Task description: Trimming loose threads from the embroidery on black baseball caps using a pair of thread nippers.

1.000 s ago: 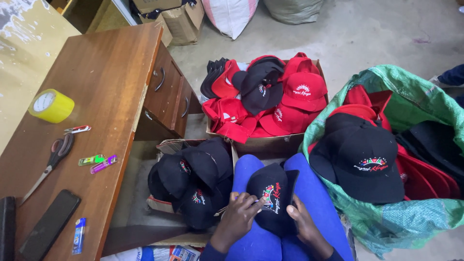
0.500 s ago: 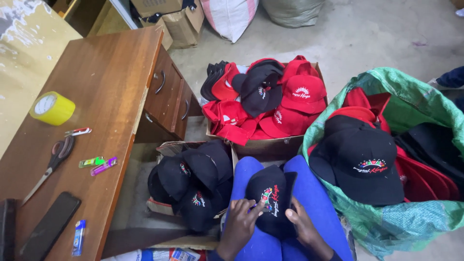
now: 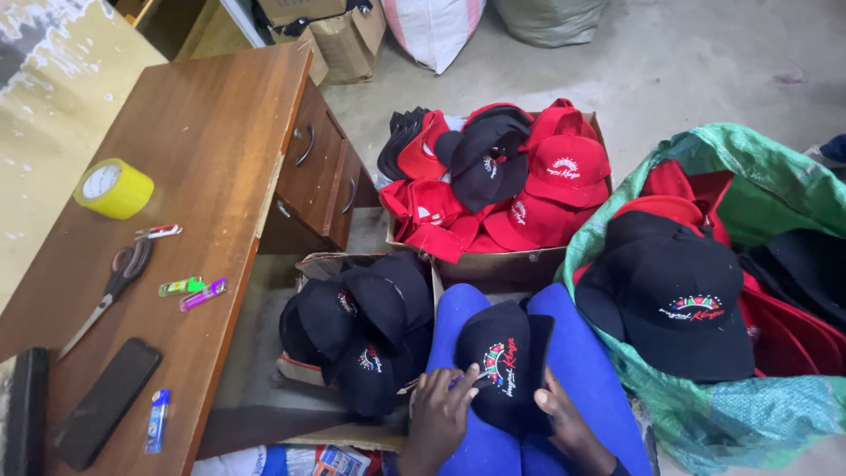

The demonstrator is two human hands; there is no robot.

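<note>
- Black cap, embroidered in several colours on the front panel: laid across the lap on blue trousers, crown towards the camera, between both hands.
- Left hand: set against the cap's left edge; fingers curled on the fabric beside the embroidery, with a thin bluish object, too small to identify, seemingly pinched at the tips. Compared with half a second ago, the hand is drawn slightly inward along the cap's edge; the cap itself has barely shifted.
- Right hand: placed on the cap's lower right side, fingers bent and pressing the fabric; whether the cap is truly gripped cannot be told. Position little changed from the earlier views.
- Judgement: the cap is steadied on the lap while the embroidered area is attended to; work on this one cap appears under way, not finished.
- Cardboard box of black caps: on the floor just left of the knees.
- Cardboard box of red and black caps: beyond the knees.
- Green woven sack: at right, holding more black and red caps.
- Wooden table, at left: yellow tape roll, scissors, two lighters, dark phone.
</note>
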